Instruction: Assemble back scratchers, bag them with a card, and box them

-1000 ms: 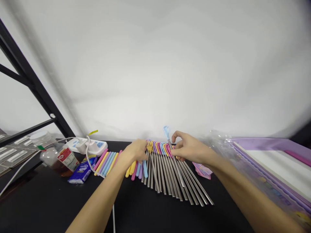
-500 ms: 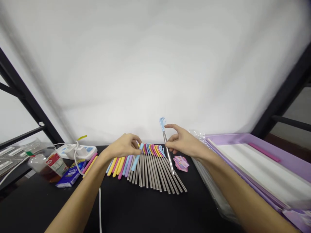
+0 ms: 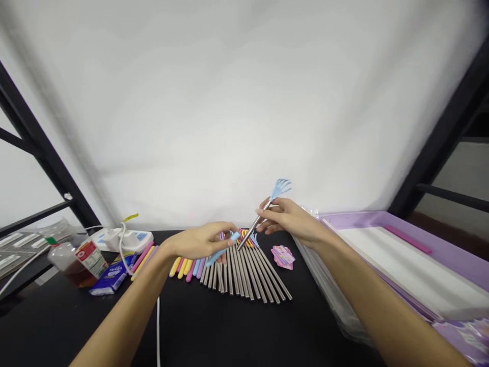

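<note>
Between the fingers of my right hand (image 3: 284, 216) is a back scratcher (image 3: 280, 187) with a light blue claw head and a metal rod, tilted with its bare end down to the left. My left hand (image 3: 202, 239) pinches a light blue handle sleeve (image 3: 221, 250), whose upper end lies close to the rod's bare end; the two look apart. Below them, several back scratchers with metal rods (image 3: 248, 272) lie fanned out on the black table, their coloured claw heads partly hidden behind my left hand. Loose coloured handle sleeves (image 3: 187, 266) lie beside the fan, under my left wrist.
A pink card stack (image 3: 283, 256) lies right of the rods. Further right stands a purple tray (image 3: 367, 218) beside clear plastic bags (image 3: 324, 275). On the left are a power strip (image 3: 143, 237), a blue packet (image 3: 113, 275), a bottle (image 3: 72, 260) and a white cable (image 3: 158, 326).
My right hand has lifted the back scratcher off the fan and tilted it, its bare end now toward my left hand. My left hand has moved slightly right, and the blue handle sleeve leans further over.
</note>
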`<state>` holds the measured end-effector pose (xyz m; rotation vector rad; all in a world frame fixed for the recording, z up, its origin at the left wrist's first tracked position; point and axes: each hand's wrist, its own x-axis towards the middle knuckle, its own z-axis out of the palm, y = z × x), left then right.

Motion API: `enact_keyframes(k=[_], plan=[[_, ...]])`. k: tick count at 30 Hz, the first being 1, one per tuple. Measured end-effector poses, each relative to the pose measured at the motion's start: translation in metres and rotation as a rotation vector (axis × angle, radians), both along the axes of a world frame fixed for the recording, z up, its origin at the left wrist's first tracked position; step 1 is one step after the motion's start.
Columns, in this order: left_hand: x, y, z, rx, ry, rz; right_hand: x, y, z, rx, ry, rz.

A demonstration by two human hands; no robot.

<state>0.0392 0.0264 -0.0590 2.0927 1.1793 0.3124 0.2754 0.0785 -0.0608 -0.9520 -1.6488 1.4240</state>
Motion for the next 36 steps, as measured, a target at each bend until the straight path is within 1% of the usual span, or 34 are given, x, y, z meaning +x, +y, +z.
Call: enact_keyframes(k=[2, 4, 7, 10, 14, 19, 23, 25, 29, 31, 33, 34, 36], plan=[[0.001, 0.001, -0.004, -0.032, -0.026, -0.013, 0.006, 0.002, 0.004, -0.007, 0.027, -0.01], [0.002, 0.003, -0.006, -0.012, -0.045, -0.026, 0.013, 0.004, 0.007, -0.018, 0.062, -0.001], [0.003, 0.006, -0.007, 0.002, -0.084, -0.03, 0.022, 0.009, 0.008, -0.03, 0.117, 0.022], [0.004, 0.007, -0.007, -0.014, -0.102, -0.041, 0.025, 0.011, 0.008, -0.038, 0.161, 0.001], [0.006, 0.01, -0.009, -0.004, -0.131, 0.003, 0.025, 0.012, 0.006, -0.055, 0.234, -0.005], [0.007, 0.014, -0.013, 0.032, -0.181, 0.06, 0.028, 0.012, 0.005, -0.051, 0.237, 0.076], [0.006, 0.014, -0.015, 0.038, -0.223, 0.03, 0.034, 0.012, 0.006, 0.008, 0.192, 0.131], [0.005, 0.015, -0.015, -0.019, -0.256, 0.018, 0.038, 0.012, 0.007, 0.045, 0.151, 0.162], [0.006, 0.016, -0.016, -0.279, -0.388, -0.034, 0.043, 0.011, 0.006, 0.107, 0.095, 0.197], [0.01, 0.015, -0.015, -0.367, -0.452, -0.056, 0.039, 0.008, 0.006, 0.16, 0.088, 0.227], [0.015, 0.013, -0.014, -0.407, -0.477, -0.078, 0.033, 0.003, 0.006, 0.201, 0.068, 0.289], [0.018, 0.011, -0.013, -0.402, -0.474, -0.085, 0.03, 0.001, 0.006, 0.217, 0.051, 0.308], [0.021, 0.009, -0.011, -0.324, -0.442, -0.082, 0.026, -0.002, 0.006, 0.241, 0.012, 0.305]])
